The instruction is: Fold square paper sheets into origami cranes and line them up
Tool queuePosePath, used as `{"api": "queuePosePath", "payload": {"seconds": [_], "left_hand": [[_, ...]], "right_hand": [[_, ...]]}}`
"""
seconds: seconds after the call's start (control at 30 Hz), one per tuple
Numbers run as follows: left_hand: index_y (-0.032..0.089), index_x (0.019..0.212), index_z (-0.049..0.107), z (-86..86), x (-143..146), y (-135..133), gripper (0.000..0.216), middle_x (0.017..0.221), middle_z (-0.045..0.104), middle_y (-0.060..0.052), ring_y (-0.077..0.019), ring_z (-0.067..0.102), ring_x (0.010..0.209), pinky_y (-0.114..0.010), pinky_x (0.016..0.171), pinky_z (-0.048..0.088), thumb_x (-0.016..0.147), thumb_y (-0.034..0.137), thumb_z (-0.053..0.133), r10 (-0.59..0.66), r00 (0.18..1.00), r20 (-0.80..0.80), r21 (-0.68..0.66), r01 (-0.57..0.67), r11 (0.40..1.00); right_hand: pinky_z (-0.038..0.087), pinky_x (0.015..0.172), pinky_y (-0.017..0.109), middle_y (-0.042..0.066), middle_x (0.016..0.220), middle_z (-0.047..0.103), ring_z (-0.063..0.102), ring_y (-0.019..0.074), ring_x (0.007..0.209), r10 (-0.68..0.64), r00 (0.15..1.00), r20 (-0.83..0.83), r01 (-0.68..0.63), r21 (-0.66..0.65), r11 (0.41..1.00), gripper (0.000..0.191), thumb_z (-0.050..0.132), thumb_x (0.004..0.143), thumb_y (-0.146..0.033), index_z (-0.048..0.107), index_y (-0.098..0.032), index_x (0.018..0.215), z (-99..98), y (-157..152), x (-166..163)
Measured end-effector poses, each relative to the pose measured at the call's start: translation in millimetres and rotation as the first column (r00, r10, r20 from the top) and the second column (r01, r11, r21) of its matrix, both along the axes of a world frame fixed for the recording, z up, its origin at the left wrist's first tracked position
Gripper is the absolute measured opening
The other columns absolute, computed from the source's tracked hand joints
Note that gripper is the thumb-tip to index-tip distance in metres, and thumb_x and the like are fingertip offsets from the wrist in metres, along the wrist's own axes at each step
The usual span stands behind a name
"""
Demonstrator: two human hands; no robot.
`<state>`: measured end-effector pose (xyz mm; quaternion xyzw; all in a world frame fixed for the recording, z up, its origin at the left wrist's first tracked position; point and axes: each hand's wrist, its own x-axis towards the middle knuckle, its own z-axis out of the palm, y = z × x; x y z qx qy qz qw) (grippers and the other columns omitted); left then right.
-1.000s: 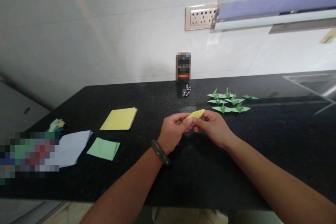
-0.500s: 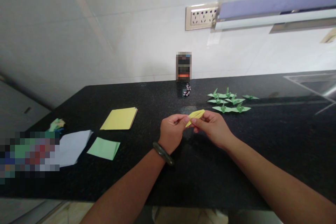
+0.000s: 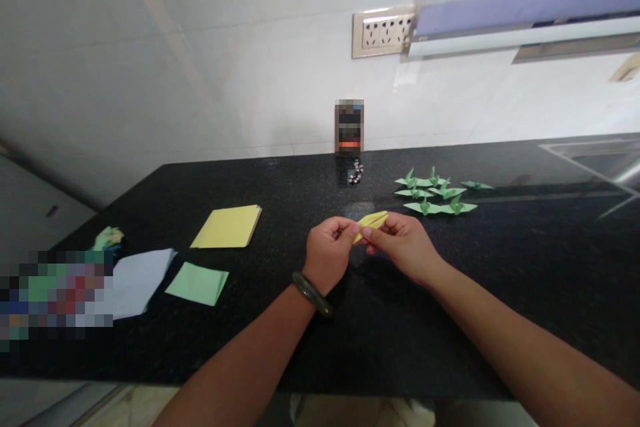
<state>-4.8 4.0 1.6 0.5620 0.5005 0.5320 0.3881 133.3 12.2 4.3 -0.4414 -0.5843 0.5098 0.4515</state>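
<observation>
A small piece of folded yellow paper is pinched between my two hands, just above the dark countertop. My left hand grips its left end between thumb and fingers. On the other side my right hand holds the lower right edge, thumb laid across the front. The paper is narrow and pointed, with a crease running along it; its lower part is hidden by my fingers. Beyond my right hand sit several green paper cranes, wings spread.
On the left lie a stack of yellow paper, a creased green sheet, white sheets and a crumpled piece. A blurred-out upright object leans at the wall, with a beaded strap before it. A socket panel is above.
The yellow paper has shifted very slightly left and down with my right hand's fingers. Both hands keep their grip, and the things on the counter stay put.
</observation>
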Motion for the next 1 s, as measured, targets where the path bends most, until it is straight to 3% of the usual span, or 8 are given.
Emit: {"api": "queuePosePath", "payload": {"seconds": [0.27,0.47,0.53,0.67,0.83,1.0], "left_hand": [[0.014,0.065,0.062,3.1,0.4,-1.7,0.014,0.058,0.063,0.000,-0.0108,0.056,0.054,-0.021,0.052,0.044,0.070,0.026,0.061,-0.011,1.000,0.021,-0.011,0.011,1.000],[0.012,0.077,0.067,-1.1,1.2,1.4,0.039,0.062,0.063,-0.003,-0.0121,0.056,0.055,-0.025,0.056,0.047,0.080,0.044,0.047,-0.085,0.968,0.238,-0.167,0.127,0.978],[0.012,0.078,0.067,-1.6,1.2,1.7,0.036,0.064,0.063,-0.003,-0.0122,0.056,0.057,-0.025,0.056,0.047,0.077,0.044,0.051,-0.106,0.961,0.255,-0.173,0.154,0.973],[0.012,0.073,0.066,-2.3,0.2,1.7,0.021,0.062,0.064,-0.002,-0.0115,0.056,0.056,-0.023,0.055,0.045,0.070,0.033,0.063,-0.097,0.977,0.191,-0.122,0.122,0.985],[0.013,0.070,0.066,-3.1,-1.3,1.6,0.018,0.061,0.065,-0.002,-0.0117,0.056,0.056,-0.022,0.054,0.043,0.070,0.030,0.062,-0.025,0.999,0.038,-0.046,0.027,0.999],[0.013,0.069,0.064,0.2,-0.7,-2.1,0.019,0.061,0.064,-0.002,-0.0118,0.056,0.055,-0.022,0.052,0.042,0.072,0.032,0.060,-0.043,0.999,-0.008,-0.029,0.043,0.999]], "right_hand": [[0.045,0.049,0.022,0.000,0.061,0.063,0.054,0.0089,0.048,0.031,0.996,-0.082,-0.034,-0.034,0.999,0.021,0.070,0.063,-0.030,0.062,-0.013,0.072,2.8,0.1,-2.1],[0.044,0.048,0.022,0.000,0.060,0.063,0.053,0.0082,0.047,0.012,0.987,-0.160,-0.026,-0.086,0.996,0.022,0.071,0.062,-0.030,0.061,-0.013,0.071,2.2,2.9,0.9],[0.044,0.048,0.022,0.000,0.060,0.062,0.053,0.0082,0.047,0.017,0.988,-0.154,-0.031,-0.087,0.996,0.022,0.071,0.062,-0.030,0.061,-0.013,0.071,1.8,3.2,1.9],[0.043,0.048,0.021,0.000,0.060,0.062,0.052,0.0081,0.048,0.046,0.991,-0.128,-0.056,-0.071,0.996,0.021,0.071,0.063,-0.030,0.061,-0.013,0.072,1.8,2.8,1.5],[0.044,0.050,0.022,0.001,0.064,0.063,0.053,0.0085,0.050,0.078,0.985,-0.153,-0.085,-0.043,0.995,0.025,0.070,0.064,-0.032,0.061,-0.013,0.078,1.6,2.2,-1.1],[0.043,0.049,0.023,0.000,0.063,0.060,0.052,0.0091,0.051,0.059,0.992,-0.113,-0.062,-0.019,0.998,0.025,0.067,0.067,-0.037,0.060,-0.014,0.074,-0.9,1.6,-1.5]]}}
